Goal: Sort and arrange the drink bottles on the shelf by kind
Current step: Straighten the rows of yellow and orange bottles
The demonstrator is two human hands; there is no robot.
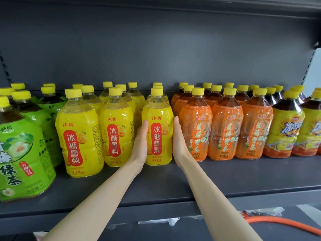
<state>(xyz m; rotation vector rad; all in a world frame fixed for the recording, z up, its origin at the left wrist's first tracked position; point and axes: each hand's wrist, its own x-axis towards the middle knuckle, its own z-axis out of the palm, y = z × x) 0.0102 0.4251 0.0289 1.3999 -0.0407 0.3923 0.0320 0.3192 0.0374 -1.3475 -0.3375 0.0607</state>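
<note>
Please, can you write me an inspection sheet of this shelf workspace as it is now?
Surface: dark grey shelf carrying bottles in rows.
Job's things: green-label bottles far left, then yellow-label bottles, orange-label bottles, dark-tea bottles far right; all upright, yellow caps.
Clutter: crumpled clear plastic below the shelf.
Hands: left hand and right hand flat against either side of the front yellow bottle, fingers straight.
Cables: orange hose or cable at lower right; which one is unclear.
Surroundings: dark back panel; slotted uprights at the sides.

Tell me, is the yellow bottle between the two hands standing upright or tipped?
Upright. The yellow bottle stands with its base flat on the shelf and its cap straight above.
</note>
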